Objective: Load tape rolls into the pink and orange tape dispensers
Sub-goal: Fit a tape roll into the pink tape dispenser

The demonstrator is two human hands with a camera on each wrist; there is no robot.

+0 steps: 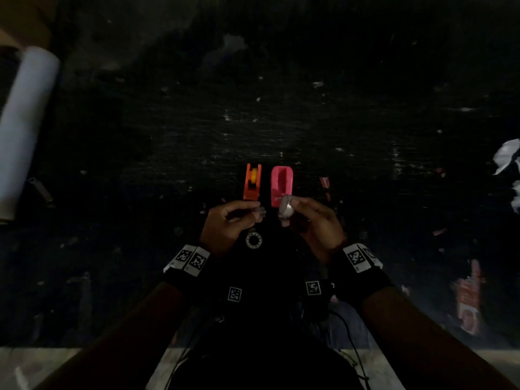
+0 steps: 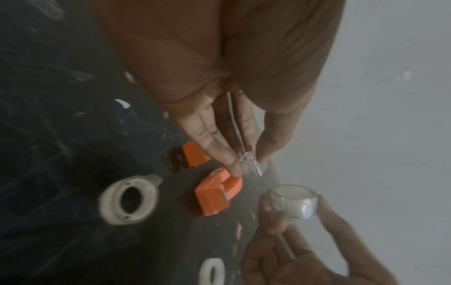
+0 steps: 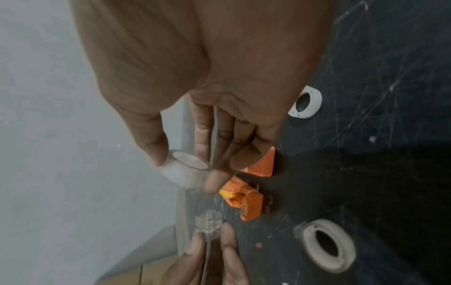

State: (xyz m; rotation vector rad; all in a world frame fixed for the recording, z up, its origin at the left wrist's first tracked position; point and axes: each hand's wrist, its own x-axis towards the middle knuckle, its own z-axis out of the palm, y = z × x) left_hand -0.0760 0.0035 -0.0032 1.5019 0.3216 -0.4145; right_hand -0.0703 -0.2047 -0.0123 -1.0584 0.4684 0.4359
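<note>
The orange dispenser (image 1: 252, 181) stands on the dark table with a yellow hub in it. To its right the pink dispenser (image 1: 282, 185) stands with its cavity open. Just in front of them my left hand (image 1: 247, 212) pinches a small clear plastic hub (image 2: 252, 164) between thumb and fingertips. My right hand (image 1: 298, 213) grips a whitish tape roll (image 1: 286, 210) by its rim, a short gap from the hub. In the right wrist view the tape roll (image 3: 183, 169) sits above the clear hub (image 3: 209, 221), with the orange dispenser (image 3: 244, 200) behind.
A white ring (image 1: 254, 240) lies on the table under my hands; a second white ring (image 3: 305, 102) shows in the right wrist view. A large white paper roll (image 1: 25, 122) lies far left, crumpled paper (image 1: 506, 159) far right, a red scrap (image 1: 468, 296) near right.
</note>
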